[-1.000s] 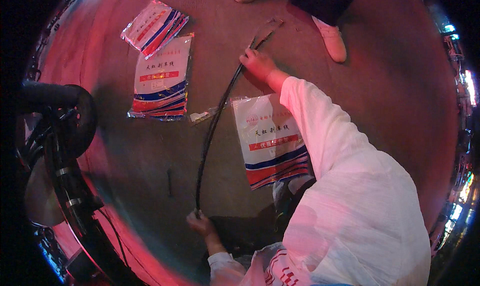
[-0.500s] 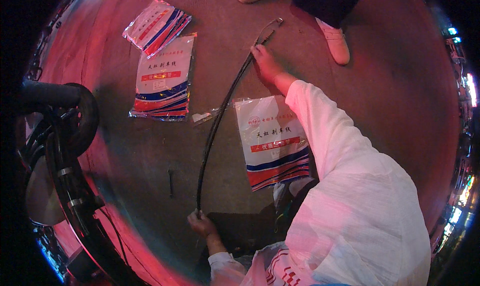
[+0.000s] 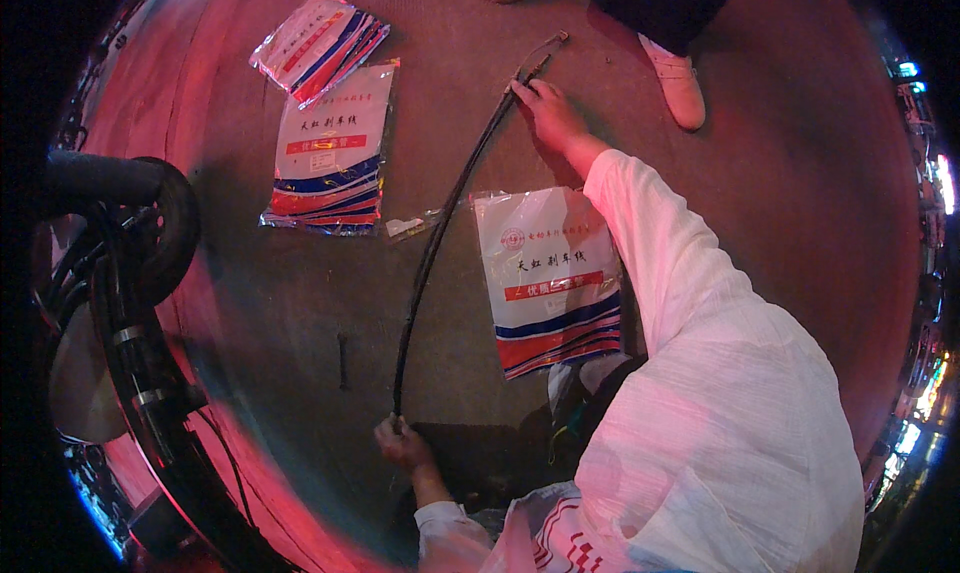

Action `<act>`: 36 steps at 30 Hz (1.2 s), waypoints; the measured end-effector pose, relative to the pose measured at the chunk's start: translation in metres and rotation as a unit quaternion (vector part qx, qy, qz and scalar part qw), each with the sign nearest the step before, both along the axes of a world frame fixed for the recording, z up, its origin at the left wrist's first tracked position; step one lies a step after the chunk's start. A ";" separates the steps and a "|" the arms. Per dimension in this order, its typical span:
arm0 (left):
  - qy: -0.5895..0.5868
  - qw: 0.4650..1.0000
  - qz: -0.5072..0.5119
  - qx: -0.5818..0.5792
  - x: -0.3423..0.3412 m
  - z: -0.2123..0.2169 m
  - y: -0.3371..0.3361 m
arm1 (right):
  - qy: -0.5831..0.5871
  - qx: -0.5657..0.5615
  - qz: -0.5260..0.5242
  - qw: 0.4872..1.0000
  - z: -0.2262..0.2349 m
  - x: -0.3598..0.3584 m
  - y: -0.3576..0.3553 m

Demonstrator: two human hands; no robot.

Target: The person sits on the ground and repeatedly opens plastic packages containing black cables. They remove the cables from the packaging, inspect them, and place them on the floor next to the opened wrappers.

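A black brake cable (image 3: 428, 263) runs in a gentle bow between my two hands, low over the floor. It looks doubled, with strands side by side. My left hand (image 3: 406, 447) is closed in a pinch on its near end. Toward the far end, my right hand (image 3: 552, 115) is closed on it between thumb and fingers. Past those fingers, a thin bare end (image 3: 552, 41) with a small metal fitting sticks out. Beside my right forearm lies a flat white, red and blue plastic package (image 3: 548, 273), partly tucked under the sleeve.
Two similar packages, a smaller one (image 3: 318, 48) and a larger one (image 3: 328, 153), lie at the far left. A small spanner-like tool (image 3: 344, 361) rests on the floor. Black tubing and frame parts (image 3: 128, 333) stand at left. Another person's shoe (image 3: 672, 85) is at the far right.
My right hand's fingers have shifted slightly on the cable near its far end, and the strands there look closer together. My left hand keeps its pinch. The view has moved a little.
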State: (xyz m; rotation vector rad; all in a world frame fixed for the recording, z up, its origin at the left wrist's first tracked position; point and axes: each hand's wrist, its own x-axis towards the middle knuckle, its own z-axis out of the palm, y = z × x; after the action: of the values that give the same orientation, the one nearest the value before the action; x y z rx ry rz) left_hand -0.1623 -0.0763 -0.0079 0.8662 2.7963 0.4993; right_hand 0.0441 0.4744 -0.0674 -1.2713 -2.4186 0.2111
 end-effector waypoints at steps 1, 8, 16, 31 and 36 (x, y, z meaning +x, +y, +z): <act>0.009 1.000 -0.006 0.000 -0.001 -0.003 -0.002 | -0.013 -0.005 0.001 1.000 0.003 -0.002 -0.002; 0.038 0.999 -0.010 -0.003 -0.003 -0.010 -0.006 | -0.103 -0.050 0.005 0.993 0.027 -0.013 -0.002; 0.017 0.999 -0.022 0.042 -0.008 -0.015 -0.012 | -0.187 0.033 0.007 0.982 0.014 -0.021 0.013; 0.019 0.999 -0.010 -0.030 -0.006 -0.005 -0.008 | -0.207 0.015 -0.005 0.978 0.014 -0.033 0.007; 0.029 1.000 -0.006 -0.002 -0.002 -0.005 -0.004 | -0.223 0.002 -0.016 0.975 0.012 -0.032 0.010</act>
State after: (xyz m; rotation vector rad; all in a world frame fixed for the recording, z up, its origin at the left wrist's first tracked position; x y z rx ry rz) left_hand -0.1641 -0.0807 -0.0125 0.9109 2.8401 0.4729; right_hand 0.0123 0.4848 -0.0551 -1.4846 -2.7595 -0.1020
